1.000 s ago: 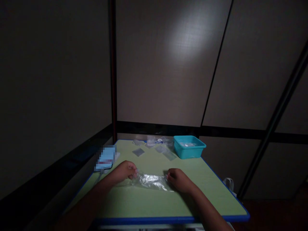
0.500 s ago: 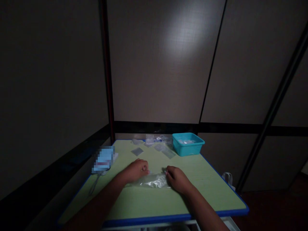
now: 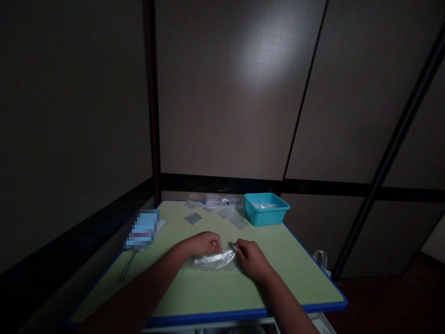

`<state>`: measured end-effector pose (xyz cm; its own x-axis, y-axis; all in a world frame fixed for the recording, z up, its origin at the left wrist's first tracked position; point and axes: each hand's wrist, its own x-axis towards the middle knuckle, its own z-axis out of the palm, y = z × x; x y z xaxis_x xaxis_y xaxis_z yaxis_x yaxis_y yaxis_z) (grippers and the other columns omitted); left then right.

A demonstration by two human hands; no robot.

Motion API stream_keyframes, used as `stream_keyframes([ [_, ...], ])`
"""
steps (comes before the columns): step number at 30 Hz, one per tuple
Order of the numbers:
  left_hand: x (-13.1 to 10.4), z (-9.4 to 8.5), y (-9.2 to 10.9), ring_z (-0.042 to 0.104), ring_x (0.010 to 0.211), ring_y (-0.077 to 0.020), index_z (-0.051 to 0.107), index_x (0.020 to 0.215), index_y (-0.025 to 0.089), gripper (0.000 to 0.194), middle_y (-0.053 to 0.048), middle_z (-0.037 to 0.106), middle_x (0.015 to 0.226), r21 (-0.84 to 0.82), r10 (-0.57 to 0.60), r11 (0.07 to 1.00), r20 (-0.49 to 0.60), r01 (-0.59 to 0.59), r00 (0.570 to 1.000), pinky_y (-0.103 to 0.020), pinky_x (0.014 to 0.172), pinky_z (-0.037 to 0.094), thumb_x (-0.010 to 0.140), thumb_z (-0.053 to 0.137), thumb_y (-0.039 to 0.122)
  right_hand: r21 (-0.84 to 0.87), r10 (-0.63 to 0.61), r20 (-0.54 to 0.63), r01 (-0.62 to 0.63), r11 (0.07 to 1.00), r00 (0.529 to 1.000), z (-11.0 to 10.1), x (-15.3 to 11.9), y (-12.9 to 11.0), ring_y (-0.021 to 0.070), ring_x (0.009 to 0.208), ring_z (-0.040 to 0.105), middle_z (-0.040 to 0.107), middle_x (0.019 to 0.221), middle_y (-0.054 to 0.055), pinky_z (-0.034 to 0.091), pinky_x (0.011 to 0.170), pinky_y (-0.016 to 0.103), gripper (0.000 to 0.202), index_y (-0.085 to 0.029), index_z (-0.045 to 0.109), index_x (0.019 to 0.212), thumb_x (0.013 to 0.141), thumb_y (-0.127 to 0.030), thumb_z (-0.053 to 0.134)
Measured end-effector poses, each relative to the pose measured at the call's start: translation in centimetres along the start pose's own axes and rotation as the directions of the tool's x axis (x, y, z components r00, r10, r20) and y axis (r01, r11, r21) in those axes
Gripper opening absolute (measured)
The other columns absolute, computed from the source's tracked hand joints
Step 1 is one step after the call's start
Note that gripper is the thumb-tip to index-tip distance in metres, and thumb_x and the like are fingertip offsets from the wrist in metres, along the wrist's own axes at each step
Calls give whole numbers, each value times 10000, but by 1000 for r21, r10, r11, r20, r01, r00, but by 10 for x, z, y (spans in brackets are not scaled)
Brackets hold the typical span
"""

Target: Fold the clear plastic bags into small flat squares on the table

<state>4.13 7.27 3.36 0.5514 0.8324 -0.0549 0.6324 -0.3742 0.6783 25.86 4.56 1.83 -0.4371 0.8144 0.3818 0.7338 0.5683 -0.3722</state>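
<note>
A clear plastic bag (image 3: 217, 260), shiny and creased, lies near the middle of the green table (image 3: 208, 297). My left hand (image 3: 206, 244) is closed, pinching the bag's far edge. Opposite it, my right hand (image 3: 251, 257) pinches the same edge with thumb and forefinger, a short gap from the left. The part of the bag under my left hand and wrist is hidden.
Several small clear bags (image 3: 238, 220) lie at the table's back, with a grey square packet (image 3: 193, 218) to their left. A turquoise basket (image 3: 267, 215) with plastic inside stands back right. A blurred-out blue phone-like item (image 3: 142, 229) with a strap lies left.
My hands have come slightly closer together along the bag's edge, and the bag is more crumpled between them. The whole view has shifted a little, moving the table left in the picture.
</note>
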Motion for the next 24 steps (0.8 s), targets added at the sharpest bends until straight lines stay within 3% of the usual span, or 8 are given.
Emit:
stream_keyframes([
  [6,-19,-20,-16,454,562,-105,603,645,151,222,48,537,573,26,-60,998,32,59,998,-197,522,322,641,598,372,-55,26,68,-22,998,997,2,1,-1,121,626,496,602,702,35,265,558,217,197,-166,558,700,815,-252,423],
  [10,-28,-30,-22,451,547,-107,578,625,156,232,55,520,554,10,-81,997,47,81,996,-201,510,319,618,611,386,-57,35,90,-29,998,995,2,2,-2,124,643,496,607,724,43,273,571,219,200,-162,572,710,812,-242,420],
  [16,-31,-28,-25,523,576,-129,542,644,158,168,19,575,596,-55,-143,988,0,143,990,-210,531,377,620,536,325,-56,72,98,-66,996,993,2,3,-4,123,639,481,600,724,44,267,564,219,199,-158,574,720,811,-245,420],
  [24,-35,-26,-32,481,549,-122,555,647,155,274,34,539,573,7,-180,983,-82,181,980,-204,499,325,603,577,424,-61,61,59,-57,996,996,3,1,-2,107,595,455,572,674,19,251,531,210,128,-167,535,688,770,-237,465],
])
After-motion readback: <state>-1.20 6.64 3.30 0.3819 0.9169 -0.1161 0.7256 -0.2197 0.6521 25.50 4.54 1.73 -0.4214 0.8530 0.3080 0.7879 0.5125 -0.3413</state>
